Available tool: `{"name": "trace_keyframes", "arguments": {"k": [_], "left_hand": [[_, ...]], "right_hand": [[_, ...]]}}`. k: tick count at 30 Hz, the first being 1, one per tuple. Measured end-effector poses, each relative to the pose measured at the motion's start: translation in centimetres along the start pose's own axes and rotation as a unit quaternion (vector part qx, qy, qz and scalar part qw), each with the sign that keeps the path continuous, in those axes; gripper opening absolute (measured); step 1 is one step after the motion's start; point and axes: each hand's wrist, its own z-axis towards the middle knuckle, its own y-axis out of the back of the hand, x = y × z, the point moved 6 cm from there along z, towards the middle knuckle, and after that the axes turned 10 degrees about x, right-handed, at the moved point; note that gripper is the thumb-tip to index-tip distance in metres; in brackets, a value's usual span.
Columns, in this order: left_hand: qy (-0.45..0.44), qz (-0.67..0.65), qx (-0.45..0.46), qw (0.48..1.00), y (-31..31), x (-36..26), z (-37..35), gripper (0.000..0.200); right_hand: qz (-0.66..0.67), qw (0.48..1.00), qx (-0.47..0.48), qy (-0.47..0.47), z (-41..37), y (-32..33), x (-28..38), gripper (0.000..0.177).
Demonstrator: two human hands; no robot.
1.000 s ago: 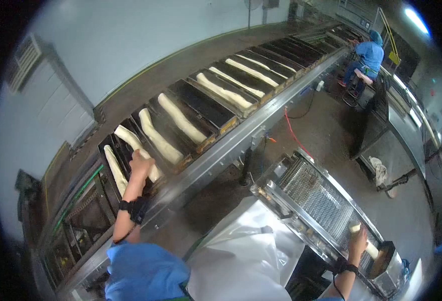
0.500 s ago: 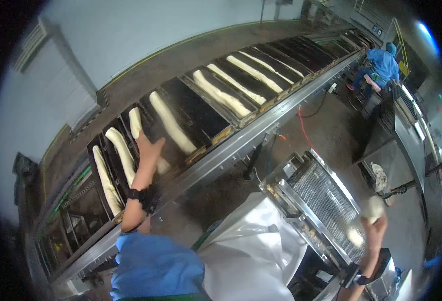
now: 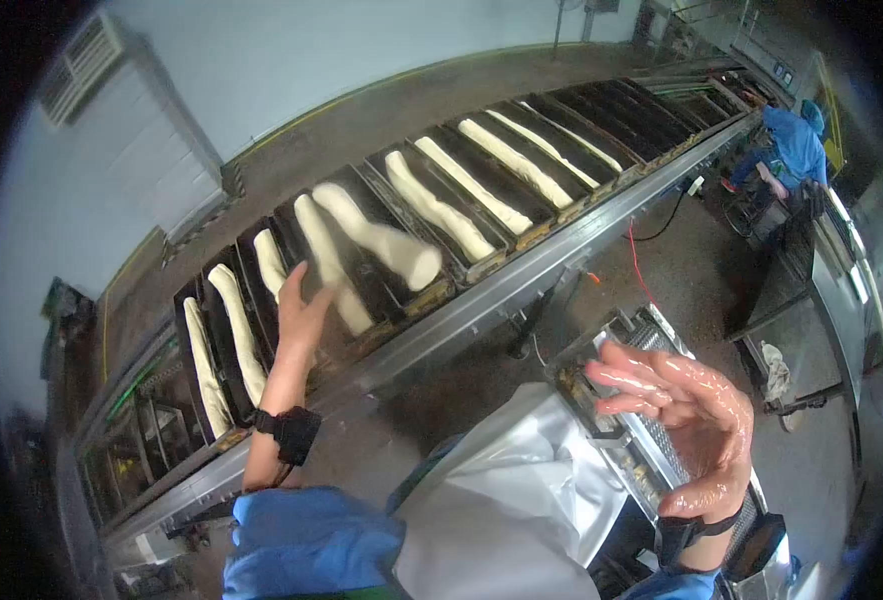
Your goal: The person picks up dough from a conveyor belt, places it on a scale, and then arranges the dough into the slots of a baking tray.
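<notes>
Another dough strip (image 3: 378, 237) now over trays (image 3: 613, 118)

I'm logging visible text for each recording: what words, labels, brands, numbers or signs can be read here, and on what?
None can be read.
Small panels, far upper right: too small to tell whether they bear text.
Black left-wrist device: no legible marking.
Dough strips: no lettering visible.

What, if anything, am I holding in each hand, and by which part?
The open right hand holds nothing. The left hand is over a pale dough strip; whether it grips that strip cannot be told.
</notes>
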Motion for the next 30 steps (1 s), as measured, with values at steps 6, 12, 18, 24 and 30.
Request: {"name": "trace_keyframes", "arguments": {"k": [6, 12, 18, 24, 30], "left_hand": [[0.029, -0.097, 0.143, 0.985, -5.6, -5.9, 0.9, 0.066], [0.13, -0.231, 0.132, 0.955, -9.5, -3.0, 2.8, 0.079], [0.153, -0.257, 0.006, 0.954, -7.3, -1.2, 2.0, 0.064], [0.029, 0.311, -0.034, 0.949, -5.0, -3.9, 3.6, 0.069], [-0.199, 0.235, 0.069, 0.949, -14.8, -14.8, 2.4, 0.074]], "right_hand": [[-0.148, 0.948, -0.235, -0.156, -10.7, 8.3, -3.2, 0.065], [-0.495, 0.607, -0.451, -0.428, -35.6, 15.4, -6.5, 0.051], [-0.523, 0.214, -0.535, -0.628, -57.3, 11.7, -6.9, 0.063], [-0.458, 0.153, -0.517, -0.707, -56.8, 8.2, -3.6, 0.074], [-0.455, 0.171, -0.55, -0.679, -55.5, 7.5, -1.8, 0.075]]}}
